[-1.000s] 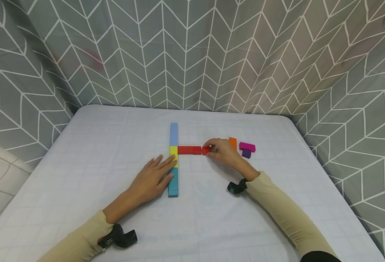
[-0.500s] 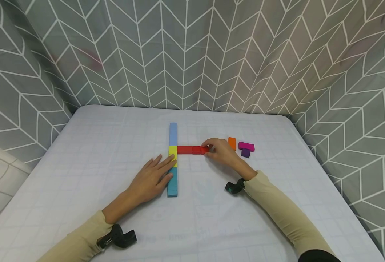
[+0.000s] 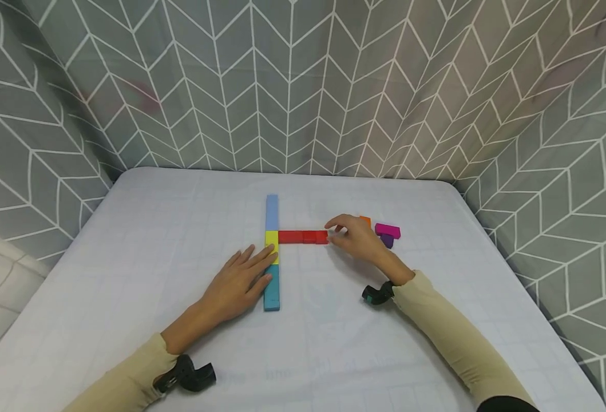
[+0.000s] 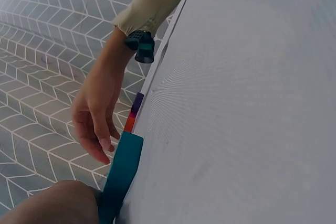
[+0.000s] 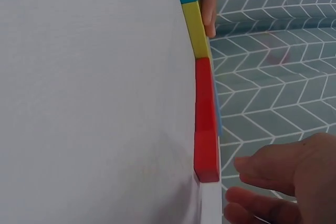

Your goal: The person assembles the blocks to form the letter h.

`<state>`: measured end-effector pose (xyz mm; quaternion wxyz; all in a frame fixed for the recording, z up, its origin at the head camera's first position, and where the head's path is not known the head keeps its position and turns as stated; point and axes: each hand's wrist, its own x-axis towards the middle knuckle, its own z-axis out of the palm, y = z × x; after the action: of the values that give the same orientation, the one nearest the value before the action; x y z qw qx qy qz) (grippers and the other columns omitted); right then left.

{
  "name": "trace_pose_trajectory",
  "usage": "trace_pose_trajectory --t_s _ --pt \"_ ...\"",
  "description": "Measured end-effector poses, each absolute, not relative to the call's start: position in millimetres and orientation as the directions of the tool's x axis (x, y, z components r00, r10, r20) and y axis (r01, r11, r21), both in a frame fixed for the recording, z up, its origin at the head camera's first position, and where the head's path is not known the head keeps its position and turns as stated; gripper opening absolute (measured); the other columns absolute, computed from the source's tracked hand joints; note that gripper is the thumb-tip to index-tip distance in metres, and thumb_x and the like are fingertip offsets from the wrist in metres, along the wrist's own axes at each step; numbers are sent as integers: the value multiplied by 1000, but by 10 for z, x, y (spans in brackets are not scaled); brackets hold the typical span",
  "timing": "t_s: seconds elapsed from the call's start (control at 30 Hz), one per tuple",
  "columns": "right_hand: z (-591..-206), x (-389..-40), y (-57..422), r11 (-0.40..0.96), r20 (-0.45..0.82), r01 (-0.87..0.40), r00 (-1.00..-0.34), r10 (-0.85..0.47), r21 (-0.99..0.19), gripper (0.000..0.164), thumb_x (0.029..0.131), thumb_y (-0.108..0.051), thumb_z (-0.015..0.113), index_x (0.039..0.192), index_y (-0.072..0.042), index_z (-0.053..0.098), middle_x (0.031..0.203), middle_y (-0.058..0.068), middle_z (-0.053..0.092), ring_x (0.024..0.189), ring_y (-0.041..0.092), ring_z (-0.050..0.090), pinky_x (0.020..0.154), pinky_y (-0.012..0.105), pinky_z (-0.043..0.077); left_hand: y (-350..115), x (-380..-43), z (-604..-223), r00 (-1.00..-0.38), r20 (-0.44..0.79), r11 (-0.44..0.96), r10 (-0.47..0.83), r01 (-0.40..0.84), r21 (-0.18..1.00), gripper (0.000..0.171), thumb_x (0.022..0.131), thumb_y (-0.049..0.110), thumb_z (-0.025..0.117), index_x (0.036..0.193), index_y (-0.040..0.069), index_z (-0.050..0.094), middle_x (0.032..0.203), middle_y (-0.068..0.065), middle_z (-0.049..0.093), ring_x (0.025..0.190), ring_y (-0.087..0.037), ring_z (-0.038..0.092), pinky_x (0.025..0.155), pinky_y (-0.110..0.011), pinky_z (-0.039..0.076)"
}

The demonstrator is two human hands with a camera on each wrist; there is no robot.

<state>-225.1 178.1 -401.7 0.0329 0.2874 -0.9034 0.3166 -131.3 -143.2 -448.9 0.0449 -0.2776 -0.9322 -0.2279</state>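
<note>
A column of blocks stands in the head view: light blue [image 3: 272,213] at the far end, yellow [image 3: 270,236] in the middle, teal [image 3: 272,298] nearest me. From the yellow block a row of red blocks [image 3: 303,237] runs to the right. My left hand [image 3: 237,284] lies with spread, straight fingers, its fingertips on the yellow block and its thumb at the teal one. Just beyond the right end of the red row is my right hand [image 3: 356,239], thumb and fingers apart, holding nothing. In the right wrist view its fingers [image 5: 268,166] are separate from the end red block [image 5: 206,156].
Behind my right hand lie an orange block [image 3: 366,220], a magenta block [image 3: 388,230] and a purple block [image 3: 387,241]. White cloth [image 3: 179,229] covers the table. A patterned grey curtain [image 3: 292,86] hangs beyond its back and side edges.
My right hand has slid the last red block left against the row, closing the gap, then let go and drawn slightly right. My left hand has stayed in place.
</note>
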Motion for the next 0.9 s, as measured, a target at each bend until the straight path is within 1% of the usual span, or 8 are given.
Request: trace_pose_trajectory --t_s 0.13,0.2,0.3,0.53,0.63,0.77,0.9 --pt "-3974 -2213 1901 648 260 -529 -844 -469 -548 22 94 -2 73 115 2 74 115 15 73 100 33 67 83 47 58 -1415 -1331 -4498 -833 230 731 504 553 400 54 109 36 53 158 13 48 165 -2 36 153 -39 26 121 -60 18" --pt "-3961 -2194 1962 665 241 -503 -860 -451 -552 22 95 -3 73 116 2 74 115 15 73 99 33 66 81 48 57 -1416 -1330 -4496 -830 234 727 507 557 401 54 109 36 53 158 13 48 165 -2 36 152 -39 27 121 -60 19" --pt "-3949 -2180 2044 684 220 -478 -874 -433 -551 24 96 -4 73 118 2 74 116 16 72 101 34 65 83 48 56 -1433 -1309 -4487 -832 233 731 503 554 400 53 109 35 54 157 13 49 165 -3 37 152 -40 27 121 -61 19" --pt "-3958 -2186 2282 713 258 -471 -882 -394 -520 20 93 -1 75 113 3 75 102 13 73 90 31 65 81 47 54 -1440 -1284 -4486 -838 227 735 497 545 403 53 109 34 55 157 12 49 165 -3 37 152 -40 27 121 -61 19" --pt "-3960 -2168 2393 721 249 -440 -898 -363 -536 19 94 -2 76 111 4 74 104 16 74 91 33 68 83 50 56 -1437 -1284 -4484 -842 216 741 494 538 402 54 109 35 54 157 12 48 165 -3 37 152 -40 27 121 -60 19" --pt "-3963 -2137 2542 749 221 -380 -925 -309 -543 21 95 -4 75 114 4 74 107 18 73 95 35 68 86 54 57 -1436 -1288 -4472 -844 209 743 494 534 403 54 109 35 54 158 12 48 165 -3 37 152 -40 26 121 -61 18" --pt "-3973 -2109 2678 778 196 -338 -941 -275 -530 21 95 -6 75 115 2 74 106 16 74 97 33 66 88 52 56 -1432 -1298 -4470 -845 208 743 493 533 406 54 109 35 55 157 12 48 165 -4 38 152 -41 26 121 -61 18"
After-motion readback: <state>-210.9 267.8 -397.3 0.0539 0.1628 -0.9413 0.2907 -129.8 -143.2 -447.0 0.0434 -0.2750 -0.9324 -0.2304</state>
